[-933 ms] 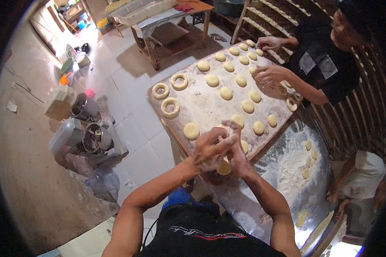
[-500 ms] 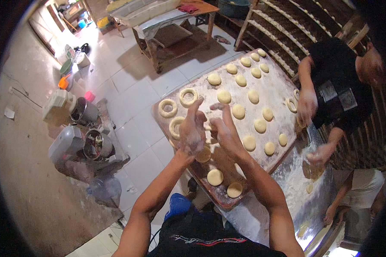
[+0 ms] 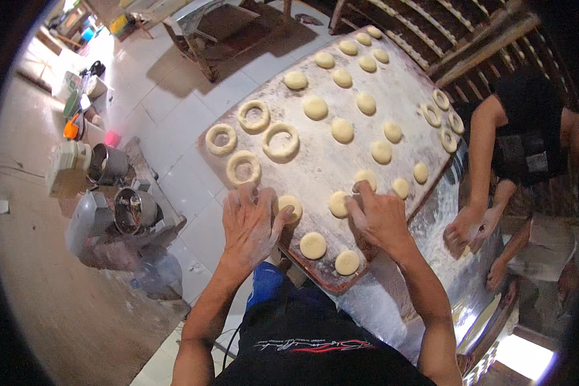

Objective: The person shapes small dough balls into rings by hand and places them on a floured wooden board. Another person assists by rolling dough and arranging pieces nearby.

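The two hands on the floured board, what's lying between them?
In the head view, two round dough discs lie on the board between the left hand and right hand.

Board (image 3: pixel 321 167) near edge perhaps hidden under hands.

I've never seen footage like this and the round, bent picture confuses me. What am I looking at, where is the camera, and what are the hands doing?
There is no machine here. The camera sits on a person's head and looks down, so the two forearms rising from the lower edge are that person's own. Its very wide lens bends straight edges near the rim.

The left hand lies flat at the near edge of a floured wooden board, next to a round dough disc. The right hand rests on the board with its fingers touching another disc. Neither hand grips anything.

The board carries many discs and four dough rings at its left end. On the right another person works at a floury metal table. Mixers stand on the floor to the left.
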`<state>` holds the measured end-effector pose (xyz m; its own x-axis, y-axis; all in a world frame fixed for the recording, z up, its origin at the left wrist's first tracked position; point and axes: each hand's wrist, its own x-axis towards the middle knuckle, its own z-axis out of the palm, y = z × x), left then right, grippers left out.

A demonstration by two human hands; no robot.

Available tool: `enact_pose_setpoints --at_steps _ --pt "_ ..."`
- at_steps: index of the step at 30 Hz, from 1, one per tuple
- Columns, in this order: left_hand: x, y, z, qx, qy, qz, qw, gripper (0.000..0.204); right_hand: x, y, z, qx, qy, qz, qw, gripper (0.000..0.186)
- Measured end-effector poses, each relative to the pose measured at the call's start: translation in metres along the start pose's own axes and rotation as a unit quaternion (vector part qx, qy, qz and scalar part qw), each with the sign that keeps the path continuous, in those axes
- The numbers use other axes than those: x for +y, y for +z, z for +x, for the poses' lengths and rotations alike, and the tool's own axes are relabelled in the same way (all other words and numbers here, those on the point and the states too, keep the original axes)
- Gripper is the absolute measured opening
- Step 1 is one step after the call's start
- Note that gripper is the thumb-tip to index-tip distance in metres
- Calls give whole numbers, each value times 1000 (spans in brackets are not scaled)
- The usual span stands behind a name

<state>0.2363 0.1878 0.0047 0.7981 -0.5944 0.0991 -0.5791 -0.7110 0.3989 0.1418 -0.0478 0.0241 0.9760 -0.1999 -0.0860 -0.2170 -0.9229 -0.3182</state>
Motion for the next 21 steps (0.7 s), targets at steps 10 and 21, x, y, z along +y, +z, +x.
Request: enact_pose_setpoints --at_steps 10,21 --pt "86 31 -4 -7 -11 -306 952 21 25 9 -118 131 124 433 883 36" --pt "347 181 -28 -226 236 -200 924 26 90 19 -305 306 333 214 866 30"
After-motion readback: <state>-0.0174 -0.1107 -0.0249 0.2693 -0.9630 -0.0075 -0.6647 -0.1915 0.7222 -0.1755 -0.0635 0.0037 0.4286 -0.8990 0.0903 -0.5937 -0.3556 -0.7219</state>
